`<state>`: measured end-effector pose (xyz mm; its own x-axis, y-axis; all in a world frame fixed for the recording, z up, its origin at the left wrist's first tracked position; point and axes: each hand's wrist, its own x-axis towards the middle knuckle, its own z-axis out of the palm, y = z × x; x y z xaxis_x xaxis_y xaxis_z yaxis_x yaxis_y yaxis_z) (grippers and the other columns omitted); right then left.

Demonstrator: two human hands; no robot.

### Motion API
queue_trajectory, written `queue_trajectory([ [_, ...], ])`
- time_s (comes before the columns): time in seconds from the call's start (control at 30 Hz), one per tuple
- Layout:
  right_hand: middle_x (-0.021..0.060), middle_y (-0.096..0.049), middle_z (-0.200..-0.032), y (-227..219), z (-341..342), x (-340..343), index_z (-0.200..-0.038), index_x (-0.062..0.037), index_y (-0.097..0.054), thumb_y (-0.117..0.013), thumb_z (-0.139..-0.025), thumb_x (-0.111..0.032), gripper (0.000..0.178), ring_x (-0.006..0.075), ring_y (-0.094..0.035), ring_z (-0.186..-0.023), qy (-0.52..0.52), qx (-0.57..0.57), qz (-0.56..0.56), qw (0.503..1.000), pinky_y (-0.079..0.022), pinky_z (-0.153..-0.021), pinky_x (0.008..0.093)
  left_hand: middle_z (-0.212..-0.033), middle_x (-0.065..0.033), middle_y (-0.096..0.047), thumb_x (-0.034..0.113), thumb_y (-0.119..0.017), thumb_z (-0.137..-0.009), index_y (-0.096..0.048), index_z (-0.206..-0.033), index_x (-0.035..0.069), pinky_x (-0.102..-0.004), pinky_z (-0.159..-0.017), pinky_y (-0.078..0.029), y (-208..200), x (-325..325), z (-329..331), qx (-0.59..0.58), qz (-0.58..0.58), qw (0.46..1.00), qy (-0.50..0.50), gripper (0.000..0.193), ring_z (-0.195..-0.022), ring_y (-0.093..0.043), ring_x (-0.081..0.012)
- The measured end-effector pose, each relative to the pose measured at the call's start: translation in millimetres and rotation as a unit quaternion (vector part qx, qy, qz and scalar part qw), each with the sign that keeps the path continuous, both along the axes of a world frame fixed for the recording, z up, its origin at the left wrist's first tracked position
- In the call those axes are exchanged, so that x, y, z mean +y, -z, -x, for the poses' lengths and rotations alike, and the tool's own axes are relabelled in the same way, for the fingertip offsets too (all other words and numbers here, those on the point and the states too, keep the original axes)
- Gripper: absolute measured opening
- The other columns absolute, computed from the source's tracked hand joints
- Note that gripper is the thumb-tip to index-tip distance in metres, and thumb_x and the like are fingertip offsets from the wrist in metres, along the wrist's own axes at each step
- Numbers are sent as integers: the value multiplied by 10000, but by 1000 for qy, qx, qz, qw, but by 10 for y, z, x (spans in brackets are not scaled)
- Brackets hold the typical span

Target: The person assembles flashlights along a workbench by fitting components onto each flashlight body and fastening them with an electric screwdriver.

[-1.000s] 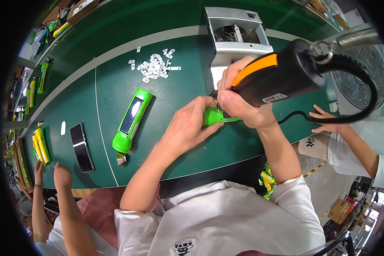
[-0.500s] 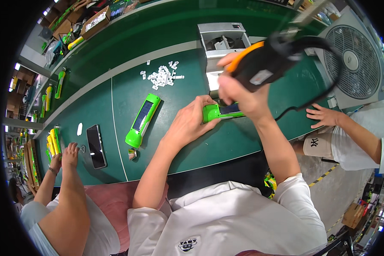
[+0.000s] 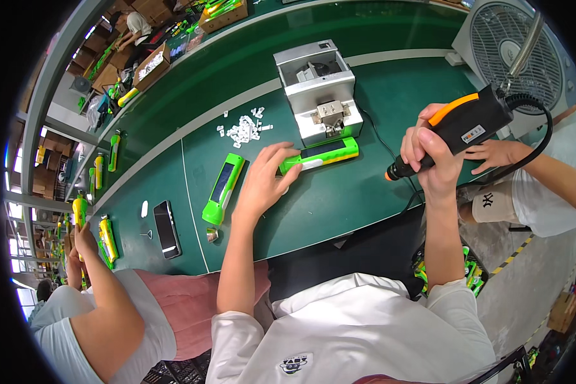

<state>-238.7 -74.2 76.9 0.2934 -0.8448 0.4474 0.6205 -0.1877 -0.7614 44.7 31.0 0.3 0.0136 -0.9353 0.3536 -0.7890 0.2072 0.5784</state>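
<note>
Gripping the near-left end of a green solar flashlight (image 3: 329, 152), in the head view, the person's left hand (image 3: 262, 181) curls half closed, thumb on one side and fingers on the other. That flashlight lies just in front of the silver screw feeder (image 3: 304, 97), its dark panel facing up. Right of the feeder and nearer the person, the right hand (image 3: 436, 150) wraps firmly round a black-and-orange electric screwdriver (image 3: 473, 121), its tip clear of the flashlight. The hands are well apart. Left of the feeder sit small white plastic pieces (image 3: 243, 131) and a second flashlight (image 3: 224, 189).
</note>
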Motion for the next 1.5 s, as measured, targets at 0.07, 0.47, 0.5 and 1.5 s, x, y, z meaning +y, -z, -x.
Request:
queue_trajectory([
  [0.07,60,-507,-626,12,59,26,-1109,55,-525,-637,-875,-44,278,115,-453,-425,1,7,4,1000,-396,-446,269,-1158,-136,-674,200,-691,-932,-669,-1127,42,-401,-801,-549,-19,26,22,9,-15,1000,-5,252,-1061,-633,-333],
  [0.47,40,-483,-576,8,226,240,-1065,44,-514,-652,-818,-36,294,107,-448,-403,-76,-2,8,997,-403,-411,252,-1161,-164,-696,175,-631,-983,-681,-1146,9,-391,-863,-529,19,71,-13,13,-27,999,-35,238,-1040,-652,-338],
  [0.5,40,-483,-576,8,227,241,-1065,44,-514,-652,-818,-36,294,107,-448,-403,-78,-4,9,997,-403,-411,252,-1167,-157,-687,183,-637,-975,-680,-1142,11,-402,-833,-533,28,76,-29,5,-18,999,-32,244,-1036,-631,-336],
  [1.5,13,-478,-545,118,469,77,-1131,18,-503,-690,-883,-142,349,99,-434,-399,-86,6,44,995,-394,-394,249,-1158,-110,-671,199,-774,-871,-667,-1144,37,-352,-692,-588,-188,331,25,22,-28,998,-60,335,-871,-695,-281],
])
